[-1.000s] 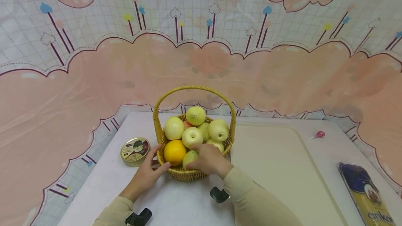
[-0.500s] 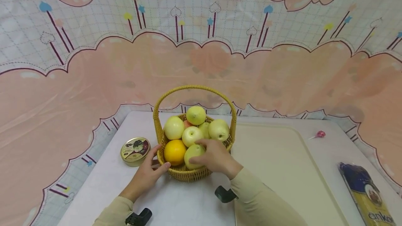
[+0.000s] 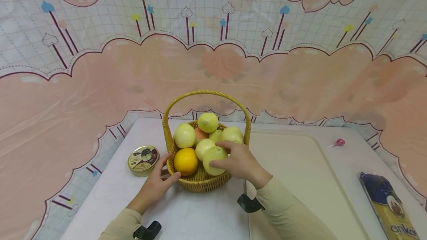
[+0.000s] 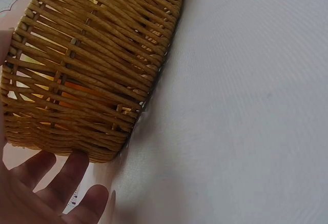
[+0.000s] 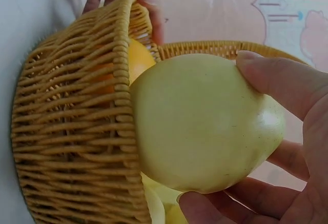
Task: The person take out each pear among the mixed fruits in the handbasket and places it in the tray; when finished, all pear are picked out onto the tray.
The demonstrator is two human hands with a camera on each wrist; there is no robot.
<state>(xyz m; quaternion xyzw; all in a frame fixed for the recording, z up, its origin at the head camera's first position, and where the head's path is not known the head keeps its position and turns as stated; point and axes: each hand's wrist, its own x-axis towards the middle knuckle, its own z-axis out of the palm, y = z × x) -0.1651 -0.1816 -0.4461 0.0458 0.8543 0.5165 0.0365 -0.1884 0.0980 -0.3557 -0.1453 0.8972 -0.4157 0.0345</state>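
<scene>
A yellow-brown wicker basket [image 3: 201, 186] with a tall arched handle stands on the table, filled with several fruits. My left hand [image 3: 158, 181] holds its left side, thumb over the front rim; in the left wrist view the fingers [image 4: 72, 178] touch the outer weave. Between thumb and fingers of my right hand [image 3: 244, 162] is a smooth pale green, pear-shaped fruit [image 5: 205, 124], raised at the rim. An orange [image 3: 185, 162] lies at the basket's front left. Pale apples [image 3: 185, 135], a reddish fruit [image 3: 201, 135] and other pale green fruits [image 3: 208, 122] sit behind.
A round gold tin [image 3: 143, 160] stands left of the basket. To the right lies a cream tray [image 3: 293, 180], with a pink lollipop [image 3: 339, 142] and a blue-and-yellow packet [image 3: 388, 205] beyond it. A patterned cloth [image 3: 213, 62] hangs behind the table.
My right hand has lifted the pale green fruit from the basket's front and moved it right, baring the woven inside beside the orange. The left hand has stayed in place.
</scene>
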